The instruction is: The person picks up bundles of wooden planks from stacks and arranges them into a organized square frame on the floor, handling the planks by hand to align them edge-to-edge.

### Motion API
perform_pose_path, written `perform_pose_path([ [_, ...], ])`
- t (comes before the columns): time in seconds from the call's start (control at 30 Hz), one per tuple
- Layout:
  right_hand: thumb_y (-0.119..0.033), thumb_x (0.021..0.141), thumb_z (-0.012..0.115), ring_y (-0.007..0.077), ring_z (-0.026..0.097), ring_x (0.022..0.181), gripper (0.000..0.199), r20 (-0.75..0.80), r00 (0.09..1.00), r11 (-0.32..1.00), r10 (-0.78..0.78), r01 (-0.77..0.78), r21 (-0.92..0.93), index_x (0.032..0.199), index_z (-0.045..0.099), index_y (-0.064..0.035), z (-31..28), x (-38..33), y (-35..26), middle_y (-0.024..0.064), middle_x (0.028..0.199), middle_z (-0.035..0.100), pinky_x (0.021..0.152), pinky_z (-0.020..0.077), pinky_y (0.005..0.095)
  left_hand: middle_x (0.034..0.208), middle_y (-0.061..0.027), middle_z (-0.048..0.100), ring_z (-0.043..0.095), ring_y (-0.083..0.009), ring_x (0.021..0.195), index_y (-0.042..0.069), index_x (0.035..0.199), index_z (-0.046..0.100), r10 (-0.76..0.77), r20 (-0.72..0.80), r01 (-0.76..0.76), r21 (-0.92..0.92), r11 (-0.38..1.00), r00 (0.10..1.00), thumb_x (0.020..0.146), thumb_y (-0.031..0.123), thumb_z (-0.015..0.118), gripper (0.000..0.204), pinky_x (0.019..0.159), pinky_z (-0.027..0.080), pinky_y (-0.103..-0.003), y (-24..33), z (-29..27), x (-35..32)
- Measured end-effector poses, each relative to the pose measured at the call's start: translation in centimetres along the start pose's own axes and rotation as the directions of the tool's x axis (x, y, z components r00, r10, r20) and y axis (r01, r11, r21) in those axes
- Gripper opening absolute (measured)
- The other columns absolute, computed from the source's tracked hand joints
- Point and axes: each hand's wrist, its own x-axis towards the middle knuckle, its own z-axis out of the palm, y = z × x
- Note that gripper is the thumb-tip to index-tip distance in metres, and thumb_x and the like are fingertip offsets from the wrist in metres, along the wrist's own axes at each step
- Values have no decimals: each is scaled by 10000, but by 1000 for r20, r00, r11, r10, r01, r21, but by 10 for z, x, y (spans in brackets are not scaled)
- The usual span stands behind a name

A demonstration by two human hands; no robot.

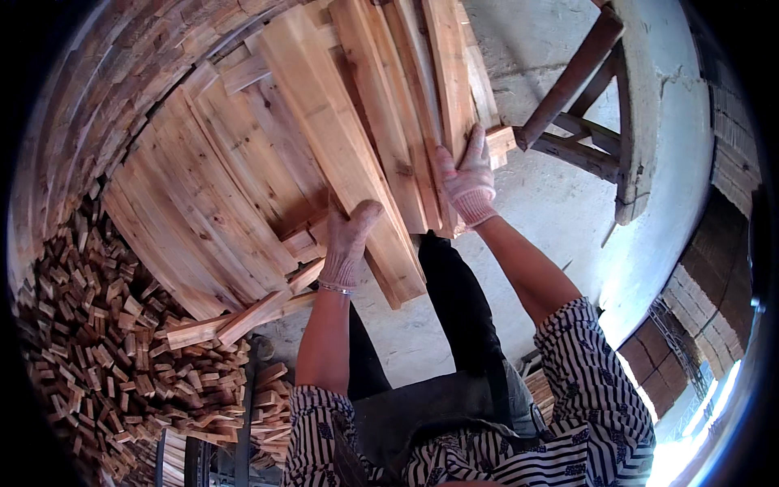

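Observation:
Both of my hands wear pale, pinkish knitted gloves. My left hand [349,239] grips a long, thick wooden board [337,138] near its close end, thumb on top and the other fingers mostly hidden at its left edge. This board lies tilted over the other planks, and its close end juts out past them. My right hand [468,180] holds the right edge of another wooden board [450,73], thumb over its face and a finger stretched along its side. Between the two hands lie several narrower planks [385,105], side by side.
A stack of flat planks [211,195] spreads to the left, with loose wood strips [251,319] at its near edge. Further left is a large heap of short wood offcuts [122,349]. A wooden trestle [633,122] stands on the concrete floor [560,219] at right, near bundled dark stacks [706,284].

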Motion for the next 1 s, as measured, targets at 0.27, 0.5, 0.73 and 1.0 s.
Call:
perform_pose_path([
  [0.27,-604,930,572,481,352,1409,1018,32,999,996,-43,45,-82,1569,154,69,-2,2,0,323,1561,314,1183,293,488,1425,-274,498,515,-375,1317,-45,1520,286,252,-348,212,871,443,903,707,485,880,1139,1119,441,-413,54,7,37],
  [0.5,-484,937,648,451,375,1434,918,-95,928,923,-360,369,107,1559,247,60,-38,-32,-30,321,1566,320,1177,350,457,1489,-336,377,349,-448,1433,-20,1553,196,338,-291,20,782,623,895,672,500,823,1200,1202,318,-491,39,-5,43],
  [0.73,-502,838,764,387,432,1421,1077,309,896,923,-319,220,314,1564,208,68,59,-29,-105,308,1542,388,1165,379,390,1549,-359,273,276,-455,1474,-45,1567,39,575,-194,115,979,171,795,723,558,801,1287,1212,225,-563,72,-130,26],
  [1.0,-593,683,853,422,560,1291,1271,443,890,960,-106,-25,280,1546,207,81,92,-16,-155,332,1390,538,1065,477,416,1647,-326,-24,-21,-513,1525,-33,1576,-4,274,-358,426,868,-254,892,766,663,712,1286,1213,19,-634,93,-172,73],
])
